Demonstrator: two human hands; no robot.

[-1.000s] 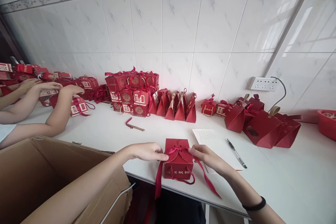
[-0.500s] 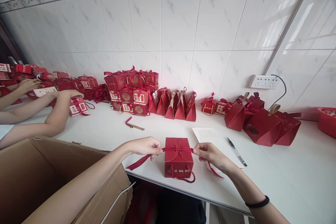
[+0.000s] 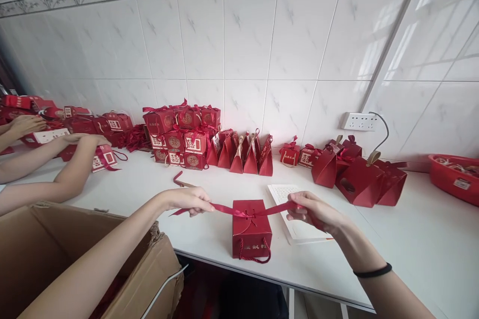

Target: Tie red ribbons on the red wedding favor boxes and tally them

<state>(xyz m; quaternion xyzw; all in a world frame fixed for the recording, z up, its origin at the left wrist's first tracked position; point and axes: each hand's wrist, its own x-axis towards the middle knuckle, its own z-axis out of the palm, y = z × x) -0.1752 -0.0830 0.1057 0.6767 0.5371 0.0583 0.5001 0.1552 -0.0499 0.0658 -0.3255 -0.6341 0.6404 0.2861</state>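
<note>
A red gift box with gold lettering and a twisted cord handle on its front stands near the table's front edge. A dark red ribbon threads through the slots in its lid and crosses in the middle. My left hand pinches one end of the ribbon, left of the box. On the right, my right hand grips the other end, above a sheet of paper. Both ribbon halves stretch outward, raised off the lid. Neither hand touches the box itself.
An open cardboard box stands at the front left. Stacked red boxes and triangular red boxes line the wall. Larger red boxes and a red basin are at right. Another person's arms reach in from the left.
Both hands have moved outward, drawing the ribbon ends further apart and lifting them. The crossing on the lid looks tighter. The camera view has shifted slightly.
</note>
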